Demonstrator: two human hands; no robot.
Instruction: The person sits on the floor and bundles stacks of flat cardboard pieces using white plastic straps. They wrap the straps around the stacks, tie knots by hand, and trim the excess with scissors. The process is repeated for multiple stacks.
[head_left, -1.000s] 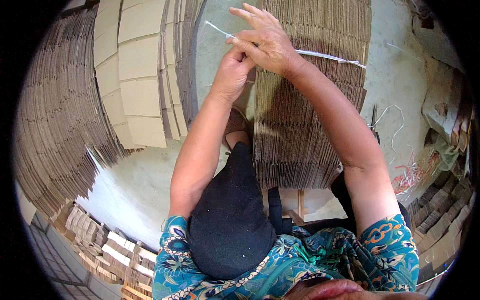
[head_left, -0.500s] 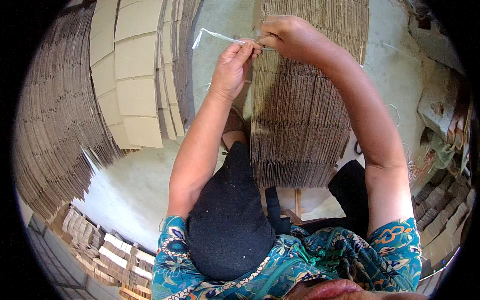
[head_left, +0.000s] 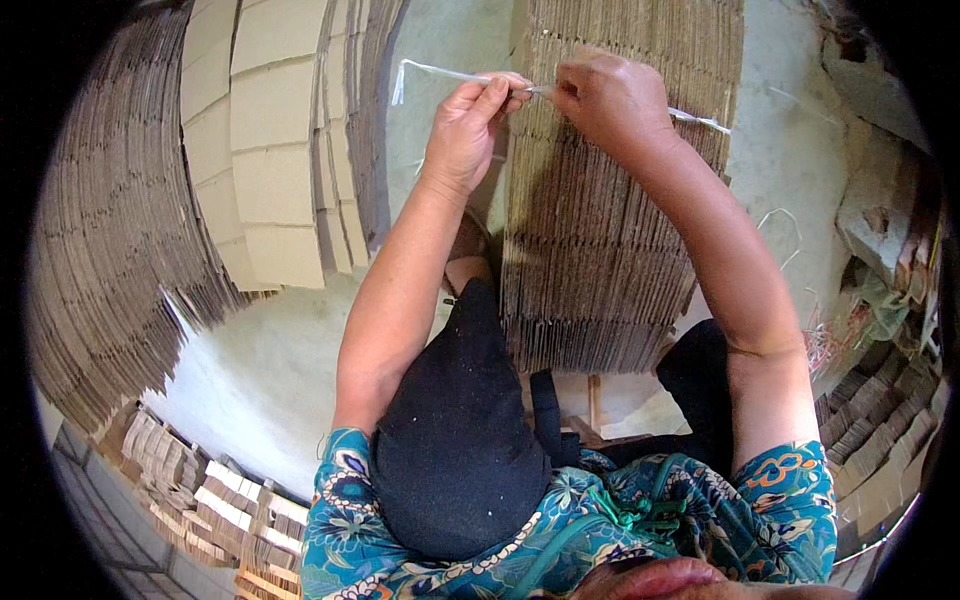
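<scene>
A thin white plastic twine (head_left: 440, 70) crosses above the upper part of a long stack of brown cardboard pieces (head_left: 595, 250) standing on edge before me. My left hand (head_left: 475, 125) pinches the twine by the stack's left edge, and its loose end bends down beyond my fingers. Close by on the right, my right hand (head_left: 618, 105) has its fingers closed on the twine over the cardboard; they are slightly smeared by motion. Past my right wrist, more twine runs to the stack's right edge. A short stretch shows between the two hands.
Tall stacks of cardboard (head_left: 270, 110) stand at the left, with more bundles (head_left: 240, 500) at lower left. Another pile (head_left: 880, 420) and loose twine scraps (head_left: 825, 345) lie at right. My black-clad knee (head_left: 455, 450) is beside the near end of the middle stack.
My right hand has moved right and slightly down, away from my left hand. Twine now shows between them and right of my right wrist. My left hand has barely moved.
</scene>
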